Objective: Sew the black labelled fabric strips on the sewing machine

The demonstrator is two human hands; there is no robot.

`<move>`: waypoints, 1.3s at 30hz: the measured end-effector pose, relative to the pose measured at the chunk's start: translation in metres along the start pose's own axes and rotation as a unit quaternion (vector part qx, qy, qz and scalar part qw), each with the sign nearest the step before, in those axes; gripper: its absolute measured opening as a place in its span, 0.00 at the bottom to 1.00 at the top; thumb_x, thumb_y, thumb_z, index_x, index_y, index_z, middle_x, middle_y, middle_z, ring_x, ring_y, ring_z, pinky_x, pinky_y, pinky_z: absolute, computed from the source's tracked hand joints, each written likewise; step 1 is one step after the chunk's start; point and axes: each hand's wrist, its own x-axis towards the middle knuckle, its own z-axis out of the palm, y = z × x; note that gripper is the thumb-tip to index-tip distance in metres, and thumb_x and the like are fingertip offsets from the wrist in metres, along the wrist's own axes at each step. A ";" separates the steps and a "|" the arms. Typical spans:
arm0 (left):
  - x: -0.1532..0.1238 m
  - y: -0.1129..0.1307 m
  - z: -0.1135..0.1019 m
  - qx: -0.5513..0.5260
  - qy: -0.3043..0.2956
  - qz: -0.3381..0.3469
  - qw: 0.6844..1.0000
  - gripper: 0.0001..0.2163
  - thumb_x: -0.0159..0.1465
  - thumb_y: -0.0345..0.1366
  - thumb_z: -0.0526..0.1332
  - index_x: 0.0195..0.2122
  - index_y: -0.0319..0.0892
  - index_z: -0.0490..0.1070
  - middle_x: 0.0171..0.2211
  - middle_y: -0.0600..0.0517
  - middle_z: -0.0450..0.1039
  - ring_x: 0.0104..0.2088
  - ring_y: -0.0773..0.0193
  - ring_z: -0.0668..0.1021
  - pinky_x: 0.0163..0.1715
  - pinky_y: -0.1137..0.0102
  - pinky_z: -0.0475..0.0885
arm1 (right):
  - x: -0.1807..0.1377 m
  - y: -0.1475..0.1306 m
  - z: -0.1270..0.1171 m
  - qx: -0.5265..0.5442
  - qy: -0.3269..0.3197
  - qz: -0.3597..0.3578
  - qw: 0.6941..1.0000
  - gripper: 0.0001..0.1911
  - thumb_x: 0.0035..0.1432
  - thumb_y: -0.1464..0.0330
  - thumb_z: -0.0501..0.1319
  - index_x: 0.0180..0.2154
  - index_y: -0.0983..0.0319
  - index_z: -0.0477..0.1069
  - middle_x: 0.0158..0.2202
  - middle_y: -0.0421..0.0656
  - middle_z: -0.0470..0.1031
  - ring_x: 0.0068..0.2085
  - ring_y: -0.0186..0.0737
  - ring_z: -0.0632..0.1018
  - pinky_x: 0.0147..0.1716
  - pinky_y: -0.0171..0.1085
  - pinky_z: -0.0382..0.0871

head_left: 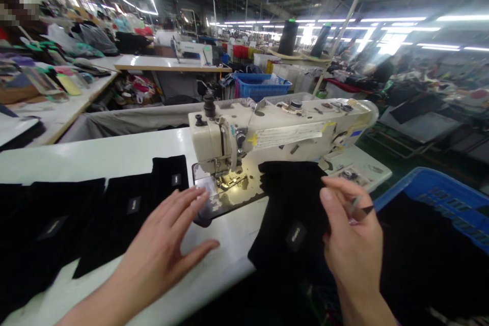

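Note:
My left hand (168,237) is open, fingers stretched out, over the white table just left of the sewing machine's needle area. It holds nothing. My right hand (353,239) is closed, thumb and forefinger together at the right edge of a black garment piece (284,198). Small pointed metal thread snips (359,210) show between its fingers; their rest is hidden. That garment piece bears a dark label (296,236) and hangs over the table's front edge. The cream sewing machine (275,127) stands behind both hands, its lamp lighting the worn needle plate (233,183).
Several black labelled pieces (130,209) lie overlapping on the table at left. At right, a blue basket (424,175) holds dark cloth. Behind the machine are another blue basket (262,81), a second sewing machine (194,52) and thread cones (288,35).

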 end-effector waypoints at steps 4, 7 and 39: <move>0.017 0.052 -0.007 -0.211 -0.034 -0.015 0.977 0.42 0.64 0.63 0.57 0.73 0.48 0.45 0.68 0.40 0.60 0.63 0.43 0.71 0.54 0.52 0.78 | -0.011 -0.016 0.008 0.035 -0.129 0.007 0.991 0.13 0.63 0.58 0.64 0.45 0.58 0.75 0.33 0.41 0.78 0.26 0.36 0.75 0.25 0.34 0.72; 0.032 0.063 -0.006 -0.417 -0.050 -0.125 0.899 0.41 0.62 0.62 0.62 0.70 0.49 0.53 0.61 0.41 0.70 0.57 0.48 0.77 0.52 0.54 0.79 | -0.018 -0.022 0.011 0.082 -0.327 0.034 0.941 0.10 0.60 0.60 0.66 0.42 0.56 0.76 0.28 0.37 0.76 0.25 0.35 0.76 0.24 0.32 0.71; 0.064 -0.034 0.057 -0.199 -0.130 -0.186 0.953 0.07 0.64 0.35 0.64 0.31 0.41 0.79 0.34 0.48 0.78 0.39 0.56 0.78 0.44 0.62 0.73 | -0.117 0.058 0.035 0.018 -0.559 0.375 0.739 0.36 0.59 0.37 0.53 0.28 0.64 0.70 0.24 0.49 0.80 0.17 0.32 0.71 0.20 0.31 0.59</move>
